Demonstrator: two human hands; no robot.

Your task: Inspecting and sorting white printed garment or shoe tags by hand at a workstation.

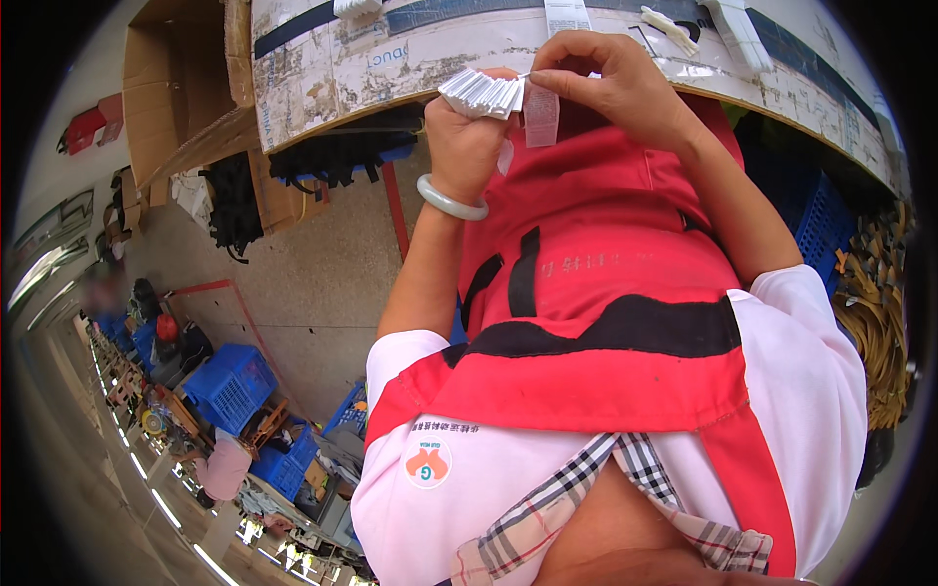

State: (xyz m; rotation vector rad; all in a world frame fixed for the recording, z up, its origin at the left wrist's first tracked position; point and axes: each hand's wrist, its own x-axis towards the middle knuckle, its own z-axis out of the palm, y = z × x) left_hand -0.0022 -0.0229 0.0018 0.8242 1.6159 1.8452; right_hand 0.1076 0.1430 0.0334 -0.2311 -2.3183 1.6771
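My left hand is closed around a bundle of narrow white strips, which look like folded labels with their ends fanned out. Close beside it, my right hand is in a pinch, thumb and forefinger together at a thin, see-through whitish label strip. That strip hangs down in front of the red apron. Both hands are held at the near edge of the worktable. The inner fingers of the left hand are partly hidden by the bundle.
On the table lie a pale strip, a small white bunch and a white stack. An open cardboard box stands at the left. Blue crates are on the floor; tan strips hang at the right.
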